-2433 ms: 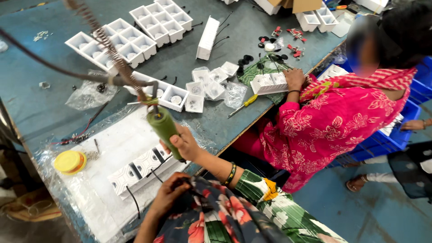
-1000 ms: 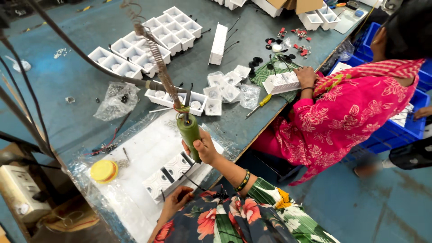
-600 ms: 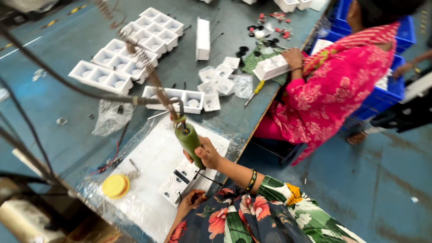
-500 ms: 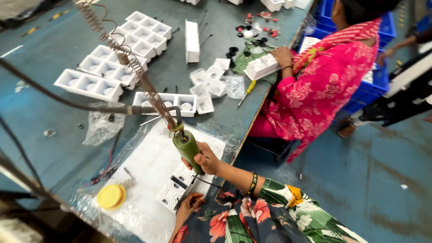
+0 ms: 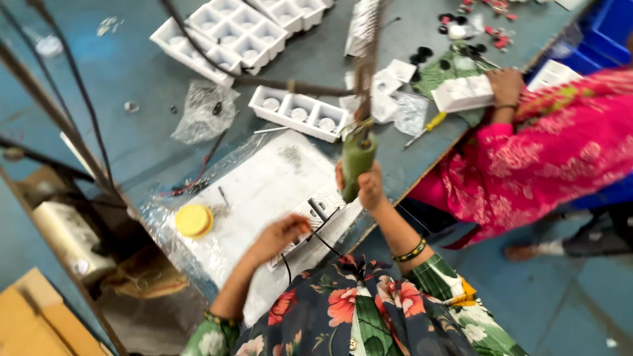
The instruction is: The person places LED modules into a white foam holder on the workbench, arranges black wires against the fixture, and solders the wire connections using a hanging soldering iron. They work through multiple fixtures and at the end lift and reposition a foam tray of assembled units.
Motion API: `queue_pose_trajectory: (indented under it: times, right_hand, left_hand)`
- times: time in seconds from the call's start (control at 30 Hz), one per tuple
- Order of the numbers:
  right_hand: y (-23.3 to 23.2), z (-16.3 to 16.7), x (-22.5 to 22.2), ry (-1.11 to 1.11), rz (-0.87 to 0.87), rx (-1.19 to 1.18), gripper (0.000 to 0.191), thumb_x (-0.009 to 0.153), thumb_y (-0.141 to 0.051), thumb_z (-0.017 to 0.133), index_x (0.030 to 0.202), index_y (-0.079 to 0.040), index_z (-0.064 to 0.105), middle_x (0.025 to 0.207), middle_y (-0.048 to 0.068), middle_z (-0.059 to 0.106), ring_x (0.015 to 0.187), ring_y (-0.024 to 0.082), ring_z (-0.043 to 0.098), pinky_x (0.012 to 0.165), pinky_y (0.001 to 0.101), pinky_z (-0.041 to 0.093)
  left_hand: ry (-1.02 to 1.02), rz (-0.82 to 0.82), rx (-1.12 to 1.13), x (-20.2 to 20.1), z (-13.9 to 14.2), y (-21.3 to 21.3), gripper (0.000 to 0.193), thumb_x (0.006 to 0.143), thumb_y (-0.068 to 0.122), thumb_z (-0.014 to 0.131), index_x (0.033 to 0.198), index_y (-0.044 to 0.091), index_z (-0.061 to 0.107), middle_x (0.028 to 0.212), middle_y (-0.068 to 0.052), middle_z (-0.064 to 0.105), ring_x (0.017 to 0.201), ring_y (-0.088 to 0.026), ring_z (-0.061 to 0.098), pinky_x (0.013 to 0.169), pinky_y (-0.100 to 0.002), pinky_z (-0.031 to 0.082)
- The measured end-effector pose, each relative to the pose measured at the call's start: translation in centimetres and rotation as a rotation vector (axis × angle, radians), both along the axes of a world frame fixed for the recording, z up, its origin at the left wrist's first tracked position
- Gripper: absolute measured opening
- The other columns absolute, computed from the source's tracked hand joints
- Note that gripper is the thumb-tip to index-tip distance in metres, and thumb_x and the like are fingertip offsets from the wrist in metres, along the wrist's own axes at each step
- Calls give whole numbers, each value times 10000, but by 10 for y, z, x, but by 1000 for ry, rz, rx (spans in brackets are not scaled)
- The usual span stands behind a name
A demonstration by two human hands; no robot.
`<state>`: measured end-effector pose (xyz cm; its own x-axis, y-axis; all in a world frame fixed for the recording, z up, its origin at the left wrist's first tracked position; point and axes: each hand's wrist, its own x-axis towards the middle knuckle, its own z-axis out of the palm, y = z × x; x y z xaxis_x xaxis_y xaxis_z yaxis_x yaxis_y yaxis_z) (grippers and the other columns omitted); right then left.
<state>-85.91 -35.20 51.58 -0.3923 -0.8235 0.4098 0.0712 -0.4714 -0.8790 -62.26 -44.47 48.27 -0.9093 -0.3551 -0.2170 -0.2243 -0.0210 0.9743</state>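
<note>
Gripping the green hanging screwdriver (image 5: 357, 166), the right hand (image 5: 369, 188) is wrapped tight around its body. A white part (image 5: 310, 217) is steadied under the left hand (image 5: 282, 234), fingers curled on it; fastening seems in hand, and careful tip alignment is called for.

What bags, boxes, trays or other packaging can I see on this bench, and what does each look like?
Clear plastic bag: crumpled, on the blue-grey table left of centre.
Second clear bag: small, crumpled, near the far table edge.
White compartment tray: long, one row of cells, mid-table.
Larger white trays: gridded, top of the table.
Cardboard box: brown, bottom left on the floor.
Blue crate: top right.
No labels or screens show.
</note>
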Motion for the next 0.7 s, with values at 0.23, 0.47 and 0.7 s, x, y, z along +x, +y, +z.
queue_pose_trajectory:
  times: [0.23,0.47,0.7]
  right_hand:
    - [-19,4,-54,30,57,-3,812,871,-776,654,1084,8,637,792,81,625,664,146,586,599,292,476]
    - [-10,-17,-47,-61,177,77,717,858,-650,735,1151,-3,636,832,33,632,701,111,591,622,288,502]
    - [4,3,-37,185,90,62,757,945,-767,568,1091,-25,617,881,25,607,675,106,649,624,261,531]
  left_hand:
    - [-313,340,-276,-69,19,-68,401,906,315,714,1234,91,665,1156,-97,761,1042,-227,742,909,-334,569]
    - [-145,137,-1131,-166,22,-81,730,821,238,727,1497,126,476,1558,-267,362,1388,-431,348,1120,-530,328]
    - [-47,-21,-1320,-152,-16,-86,484,887,9,499,1361,42,592,1429,-194,583,1341,-421,515,1108,-464,449]
